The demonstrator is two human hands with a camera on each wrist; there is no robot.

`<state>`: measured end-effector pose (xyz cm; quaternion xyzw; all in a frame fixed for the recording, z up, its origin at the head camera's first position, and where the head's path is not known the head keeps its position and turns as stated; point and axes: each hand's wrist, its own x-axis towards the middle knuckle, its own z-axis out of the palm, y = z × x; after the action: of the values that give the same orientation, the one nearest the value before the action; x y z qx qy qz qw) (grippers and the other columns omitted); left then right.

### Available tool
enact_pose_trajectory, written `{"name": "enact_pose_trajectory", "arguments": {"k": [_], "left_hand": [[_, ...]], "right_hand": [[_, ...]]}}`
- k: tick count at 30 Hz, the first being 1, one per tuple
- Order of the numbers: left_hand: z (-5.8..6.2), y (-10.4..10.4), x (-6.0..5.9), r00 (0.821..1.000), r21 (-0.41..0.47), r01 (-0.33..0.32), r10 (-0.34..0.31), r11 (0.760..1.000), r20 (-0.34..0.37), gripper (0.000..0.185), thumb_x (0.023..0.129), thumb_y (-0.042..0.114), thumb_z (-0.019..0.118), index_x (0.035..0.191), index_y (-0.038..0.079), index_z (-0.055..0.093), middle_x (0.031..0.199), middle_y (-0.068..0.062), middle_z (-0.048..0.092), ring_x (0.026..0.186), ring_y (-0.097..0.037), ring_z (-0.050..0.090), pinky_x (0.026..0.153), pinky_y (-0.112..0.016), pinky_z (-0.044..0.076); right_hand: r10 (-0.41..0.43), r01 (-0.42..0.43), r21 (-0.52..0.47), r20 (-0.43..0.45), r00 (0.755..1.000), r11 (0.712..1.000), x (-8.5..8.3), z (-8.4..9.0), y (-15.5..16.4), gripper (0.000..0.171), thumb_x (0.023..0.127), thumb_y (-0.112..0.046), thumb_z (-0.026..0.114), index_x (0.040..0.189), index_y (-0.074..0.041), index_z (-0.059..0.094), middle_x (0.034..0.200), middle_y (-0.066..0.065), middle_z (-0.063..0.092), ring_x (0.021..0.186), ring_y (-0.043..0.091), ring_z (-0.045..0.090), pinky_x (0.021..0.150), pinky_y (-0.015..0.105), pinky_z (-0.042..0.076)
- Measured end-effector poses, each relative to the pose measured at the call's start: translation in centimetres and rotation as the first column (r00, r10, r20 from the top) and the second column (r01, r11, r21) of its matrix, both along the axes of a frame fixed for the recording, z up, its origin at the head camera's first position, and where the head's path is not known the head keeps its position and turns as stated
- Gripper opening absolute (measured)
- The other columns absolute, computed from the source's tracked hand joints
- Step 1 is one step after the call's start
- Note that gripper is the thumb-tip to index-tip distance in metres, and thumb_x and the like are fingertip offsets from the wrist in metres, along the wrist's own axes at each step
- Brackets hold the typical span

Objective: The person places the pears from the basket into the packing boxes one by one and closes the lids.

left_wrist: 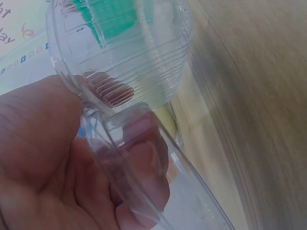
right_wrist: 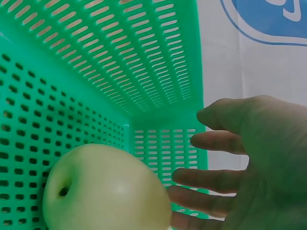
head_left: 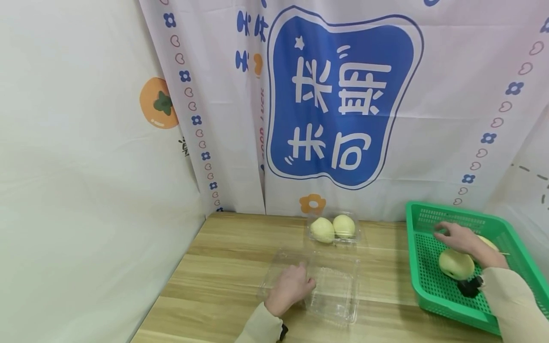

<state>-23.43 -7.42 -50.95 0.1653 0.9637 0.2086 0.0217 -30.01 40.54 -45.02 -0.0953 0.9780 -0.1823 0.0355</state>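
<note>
Left hand (head_left: 290, 287): your grip pinches the clear box (head_left: 319, 290) rim, steadying it on the desk (head_left: 223, 267) | Right hand (head_left: 461, 238): fingers spread, empty, over an apple (head_left: 455, 264) in the green basket (head_left: 433, 290).

Staged tabletop set, not a working kitchen or shop. A wooden table (head_left: 223, 267) is enclosed on the far and left sides by hung printed cloth (head_left: 343, 95) bearing a blue sign panel, flowers and a persimmon motif. Props are few: a green perforated basket (head_left: 429, 290) and a clear plastic clamshell box (head_left: 334, 295).
</note>
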Motion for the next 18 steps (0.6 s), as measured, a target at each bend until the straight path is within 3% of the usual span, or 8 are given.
{"name": "enact_pose_trajectory", "arguments": {"k": [5, 18], "left_hand": [[0.1, 0.0, 0.0, 1.000, 0.012, 0.000, 0.000, 1.000, -0.013, 0.055, 0.089, 0.022, 0.058, 0.134, -0.007, 0.051, 0.045, 0.009, 0.030, 0.035, -0.003, 0.021, 0.031, -0.018, 0.016], [-0.1, 0.0, -0.1, 1.000, 0.023, -0.014, 0.014, 1.000, 0.002, 0.060, 0.089, 0.024, 0.058, 0.142, -0.002, 0.046, 0.045, 0.009, 0.031, 0.035, -0.004, 0.022, 0.031, -0.018, 0.018]], "right_hand": [[0.019, -0.019, 0.016, 0.023, 1.000, 1.000, -0.2, -0.7, 0.5, 0.047, 0.100, -0.027, 0.053, 0.121, 0.014, 0.054, 0.108, 0.036, 0.062, 0.091, 0.045, 0.063, 0.070, 0.050, 0.054], [0.055, -0.062, 0.061, 0.106, 0.993, 0.996, -0.4, -2.0, 0.4, 0.043, 0.098, -0.025, 0.055, 0.115, 0.014, 0.057, 0.111, 0.039, 0.059, 0.098, 0.053, 0.059, 0.077, 0.057, 0.051]]}}
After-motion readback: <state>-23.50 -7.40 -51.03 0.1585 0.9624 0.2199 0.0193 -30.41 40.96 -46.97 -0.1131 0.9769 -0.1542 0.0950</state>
